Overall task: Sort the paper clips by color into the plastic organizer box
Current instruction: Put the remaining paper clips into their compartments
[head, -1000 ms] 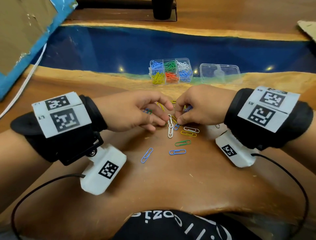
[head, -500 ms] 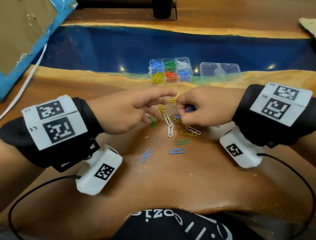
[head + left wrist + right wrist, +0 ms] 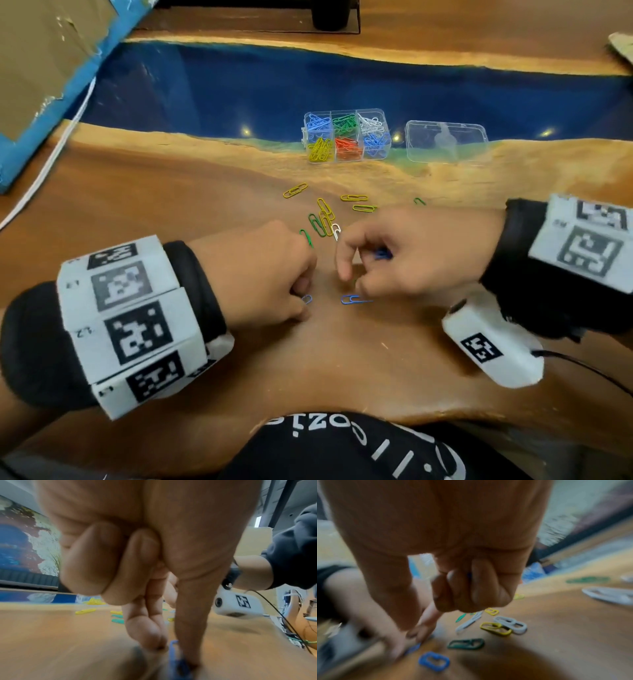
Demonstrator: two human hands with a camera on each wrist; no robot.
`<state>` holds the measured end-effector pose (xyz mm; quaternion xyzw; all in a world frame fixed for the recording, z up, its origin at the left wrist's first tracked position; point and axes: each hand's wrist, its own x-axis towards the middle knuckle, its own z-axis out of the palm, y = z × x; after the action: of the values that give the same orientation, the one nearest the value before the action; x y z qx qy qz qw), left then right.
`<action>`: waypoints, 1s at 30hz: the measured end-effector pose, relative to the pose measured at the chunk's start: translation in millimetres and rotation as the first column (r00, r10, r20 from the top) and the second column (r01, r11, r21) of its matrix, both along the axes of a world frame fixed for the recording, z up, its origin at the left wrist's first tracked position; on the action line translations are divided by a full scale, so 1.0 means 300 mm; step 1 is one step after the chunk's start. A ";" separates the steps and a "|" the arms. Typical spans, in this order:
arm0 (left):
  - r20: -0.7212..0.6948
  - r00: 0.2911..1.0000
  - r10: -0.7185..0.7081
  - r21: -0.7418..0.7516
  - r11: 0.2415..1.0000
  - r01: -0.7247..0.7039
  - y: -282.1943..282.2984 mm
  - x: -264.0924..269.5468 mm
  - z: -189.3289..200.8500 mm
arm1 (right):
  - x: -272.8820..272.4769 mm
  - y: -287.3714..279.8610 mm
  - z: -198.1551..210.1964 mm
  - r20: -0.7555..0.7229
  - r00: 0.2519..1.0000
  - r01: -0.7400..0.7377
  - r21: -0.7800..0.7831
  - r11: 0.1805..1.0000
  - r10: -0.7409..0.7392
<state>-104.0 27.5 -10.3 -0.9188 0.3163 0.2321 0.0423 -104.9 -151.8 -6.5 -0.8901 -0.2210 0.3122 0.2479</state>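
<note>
The clear organizer box (image 3: 356, 111) stands at the far middle with blue, green, white, yellow and red clips in separate compartments. Loose yellow clips (image 3: 295, 190), green clips (image 3: 315, 224) and a white clip (image 3: 336, 231) lie between the box and my hands. My left hand (image 3: 303, 291) pinches a blue clip (image 3: 172, 654) against the wood. My right hand (image 3: 352, 277) holds blue clips (image 3: 382, 254) under its curled fingers, and its fingertips hover just above another blue clip (image 3: 354, 300), which also lies nearest in the right wrist view (image 3: 434, 661).
The box's clear lid (image 3: 445, 140) lies to the right of it. A cardboard box edged in blue tape (image 3: 41, 68) and a white cable (image 3: 51, 154) sit at the far left. More green, yellow and white clips (image 3: 510, 624) lie under my right hand.
Both hands have moved toward me, off the clip pile. The left hand, open before, has come down and pinched a blue clip. The right hand still holds its blue clips.
</note>
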 end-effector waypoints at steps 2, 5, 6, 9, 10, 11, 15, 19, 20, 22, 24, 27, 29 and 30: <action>0.025 0.999 0.025 -0.018 1.000 -0.024 -0.004 0.008 0.008 | -0.029 0.025 0.001 0.161 0.978 -0.105 -0.184 0.977 0.135; 0.019 0.999 0.042 -0.044 0.998 -0.041 -0.003 0.011 0.011 | -0.054 0.050 -0.001 0.263 0.935 -0.142 -0.337 0.931 0.237; 0.012 0.999 0.039 -0.051 0.998 -0.039 -0.003 0.011 0.009 | -0.056 0.053 0.000 0.274 0.929 -0.143 -0.355 0.924 0.249; -0.018 0.998 0.053 -0.067 0.996 -0.054 -0.004 0.013 0.006 | -0.063 0.062 0.010 0.256 0.935 -0.145 -0.360 0.922 0.247; -0.015 0.998 0.057 -0.069 0.996 -0.058 -0.005 0.013 0.005 | -0.065 0.065 0.011 0.239 0.940 -0.151 -0.355 0.923 0.246; -0.009 0.998 0.060 -0.070 0.996 -0.061 -0.008 0.012 0.003 | -0.065 0.066 0.012 0.220 0.944 -0.158 -0.350 0.923 0.245; -0.007 0.999 0.052 -0.085 0.995 -0.053 -0.004 0.010 0.000 | -0.015 0.051 0.024 0.145 0.986 -0.053 -0.217 0.975 0.086; -0.116 0.990 0.082 -0.130 0.987 -0.097 0.006 0.022 0.004 | 0.107 0.026 0.044 -0.086 0.951 0.303 0.085 0.949 -0.296; -0.149 0.983 0.103 -0.158 0.979 -0.126 0.009 0.033 0.008 | 0.145 0.015 0.046 -0.167 0.910 0.406 0.161 0.900 -0.380; -0.209 0.967 0.143 -0.238 0.952 -0.192 0.014 0.073 0.014 | 0.231 -0.002 0.061 -0.259 0.819 0.568 0.243 0.786 -0.512; -0.316 0.927 0.203 -0.336 0.889 -0.310 0.019 0.125 0.011 | 0.319 -0.005 0.078 -0.296 0.750 0.659 0.265 0.704 -0.591; -0.573 0.771 0.276 -0.466 0.665 -0.584 0.022 0.195 -0.009 | 0.427 0.017 0.097 -0.289 0.706 0.707 0.238 0.666 -0.646; -0.686 0.665 0.293 -0.483 0.500 -0.719 0.017 0.228 -0.019 | 0.474 0.030 0.104 -0.245 0.689 0.724 0.206 0.658 -0.682; -0.717 0.632 0.293 -0.480 0.449 -0.754 0.013 0.244 -0.023 | 0.492 0.029 0.105 -0.223 0.679 0.734 0.185 0.653 -0.700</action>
<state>-30.8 31.3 -17.2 -0.7942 0.0625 0.3268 -0.5084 42.6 -143.1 24.9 -0.8415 0.1271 0.2148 0.4791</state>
